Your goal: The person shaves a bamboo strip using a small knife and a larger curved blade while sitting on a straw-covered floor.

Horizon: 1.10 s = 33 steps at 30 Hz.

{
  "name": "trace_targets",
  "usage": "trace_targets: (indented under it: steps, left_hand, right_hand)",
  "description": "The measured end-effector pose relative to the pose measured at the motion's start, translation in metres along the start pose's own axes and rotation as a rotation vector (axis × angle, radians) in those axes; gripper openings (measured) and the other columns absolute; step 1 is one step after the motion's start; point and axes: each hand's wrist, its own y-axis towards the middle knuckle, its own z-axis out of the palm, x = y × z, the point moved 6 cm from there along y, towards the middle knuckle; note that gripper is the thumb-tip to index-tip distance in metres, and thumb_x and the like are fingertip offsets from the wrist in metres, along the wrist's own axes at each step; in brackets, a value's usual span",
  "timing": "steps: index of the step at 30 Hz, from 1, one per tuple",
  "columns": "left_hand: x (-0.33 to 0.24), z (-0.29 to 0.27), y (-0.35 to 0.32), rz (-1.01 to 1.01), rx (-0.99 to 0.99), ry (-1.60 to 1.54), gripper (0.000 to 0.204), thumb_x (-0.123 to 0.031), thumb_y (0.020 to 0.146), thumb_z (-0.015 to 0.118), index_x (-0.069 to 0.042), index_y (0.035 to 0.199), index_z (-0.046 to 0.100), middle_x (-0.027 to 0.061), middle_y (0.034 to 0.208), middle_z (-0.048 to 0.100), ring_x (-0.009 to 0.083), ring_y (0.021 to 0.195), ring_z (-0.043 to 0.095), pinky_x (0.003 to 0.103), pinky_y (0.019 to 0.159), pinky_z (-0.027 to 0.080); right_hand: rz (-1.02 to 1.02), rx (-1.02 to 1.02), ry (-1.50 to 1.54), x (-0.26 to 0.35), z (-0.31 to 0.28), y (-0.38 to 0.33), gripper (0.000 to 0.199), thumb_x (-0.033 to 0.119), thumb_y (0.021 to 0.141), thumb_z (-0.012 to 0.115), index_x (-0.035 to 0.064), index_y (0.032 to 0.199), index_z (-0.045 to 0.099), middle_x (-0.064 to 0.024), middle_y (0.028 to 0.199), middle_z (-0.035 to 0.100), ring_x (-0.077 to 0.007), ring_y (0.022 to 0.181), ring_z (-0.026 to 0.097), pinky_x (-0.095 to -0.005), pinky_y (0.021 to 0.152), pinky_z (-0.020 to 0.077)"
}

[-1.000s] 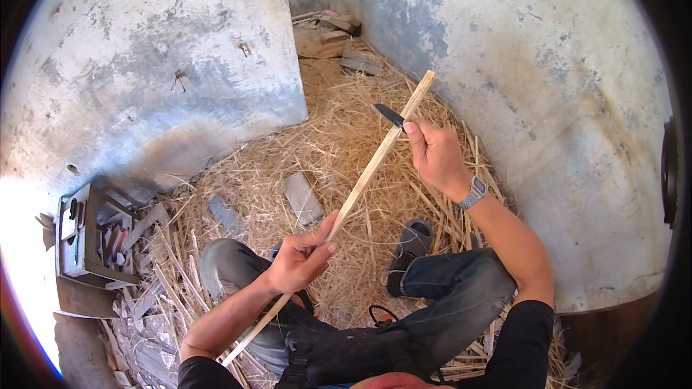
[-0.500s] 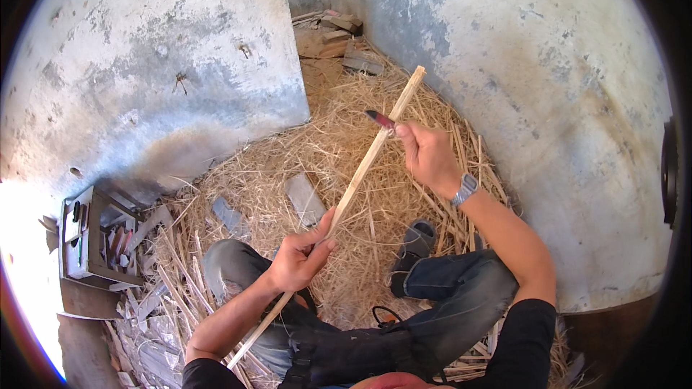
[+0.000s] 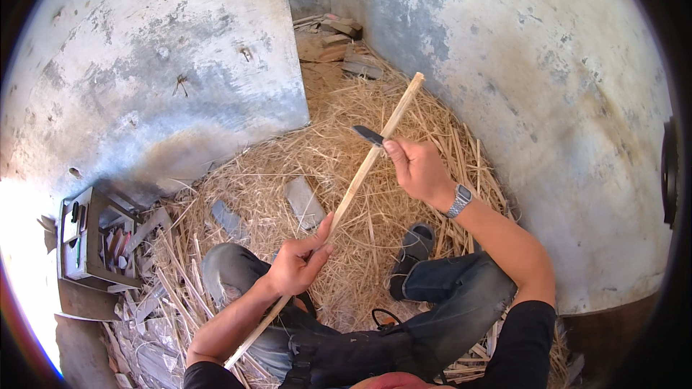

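A long, pale wooden strip [image 3: 354, 186] slants from beside my left hip up to the far right, its squared tip beyond both hands. My left hand [image 3: 297, 263] is closed round its lower middle, thumb and forefinger pinching it. My right hand [image 3: 424, 171], with a watch on the wrist, is closed on a knife. The knife's dark blade [image 3: 368, 135] lies across the strip's upper part, pointing left; its handle is hidden in my fingers. Thin shavings lie beneath on the floor.
Straw-like shavings [image 3: 353, 245] cover the floor round my bent legs. A grey brick [image 3: 305, 202] lies ahead. At left stands a small wooden box [image 3: 85, 238] with tools inside. Worn plaster walls [image 3: 533, 86] rise at both sides; wood scraps [image 3: 339, 27] lie in the far corner.
My right hand and the knife have slid a little way down the strip toward me. The blade shows more of its flat side. My left hand keeps its place.
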Motion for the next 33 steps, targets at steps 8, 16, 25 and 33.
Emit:
trace_targets:
  steps: [8,16,25,33]
  left_hand:
    - [-0.021,0.006,0.003,0.092,-0.040,0.222,0.053,-0.004,0.097,0.062,0.002,0.148,0.048,0.0144,0.057,0.046,0.0166,0.044,0.047,0.031,0.049,0.043]
    - [-0.026,0.005,-0.001,0.139,-0.065,0.243,0.051,-0.006,0.096,0.063,0.002,0.145,0.052,0.0086,0.051,0.040,0.0135,0.043,0.046,0.033,0.049,0.041]
    - [-0.026,0.005,-0.001,0.144,-0.061,0.274,0.053,-0.004,0.095,0.062,0.002,0.147,0.049,0.0101,0.051,0.042,0.0175,0.042,0.049,0.034,0.049,0.043]
    - [-0.022,0.009,0.000,0.140,-0.037,0.248,0.053,-0.004,0.096,0.062,0.003,0.147,0.049,0.0106,0.051,0.046,0.0176,0.043,0.053,0.035,0.050,0.044]
  right_hand:
    - [0.201,-0.391,0.126,-0.034,-0.068,0.030,0.040,0.040,0.101,0.062,0.0031,0.089,0.073,0.0067,0.051,0.045,-0.0056,0.045,0.039,-0.0254,0.044,0.0312]
    - [0.239,-0.411,0.116,-0.048,-0.078,0.031,0.028,0.029,0.093,0.075,0.0003,0.090,0.073,0.0032,0.057,0.057,-0.0040,0.049,0.044,-0.0236,0.047,0.0333]
    - [0.304,-0.239,0.208,-0.033,-0.074,0.034,0.021,0.019,0.097,0.070,-0.0001,0.088,0.071,0.0074,0.063,0.053,-0.0022,0.056,0.039,-0.0249,0.050,0.0314]
    - [0.212,-0.117,0.122,-0.055,-0.073,0.035,0.021,0.019,0.099,0.064,0.0007,0.088,0.066,0.0034,0.059,0.051,-0.0046,0.053,0.041,-0.0275,0.049,0.0346]
